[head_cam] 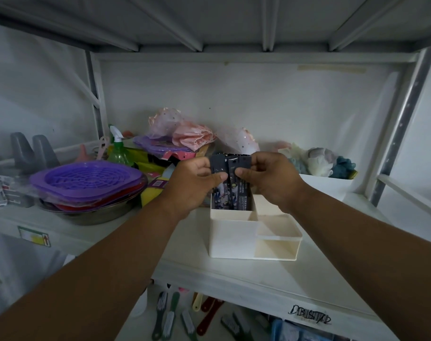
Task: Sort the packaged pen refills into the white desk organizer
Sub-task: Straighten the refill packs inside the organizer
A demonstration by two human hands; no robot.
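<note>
A white desk organizer [234, 238] with several compartments stands on the white shelf. Dark packaged pen refills [230, 190] stand upright in its tall back-left compartment, their tops sticking out above the rim. My left hand [192, 185] pinches the top of the left pack between thumb and fingers. My right hand [268, 179] pinches the top of the right pack beside it. The two hands almost touch over the compartment. The organizer's front and right compartments look bare.
To the left lie purple and red plastic lids [86, 183] on a metal bowl, a green spray bottle [118, 150] and sponges. Pink bags [185, 134] sit behind. A white bin [325, 185] with bath puffs stands on the right. Brushes [170, 316] lie on the lower shelf.
</note>
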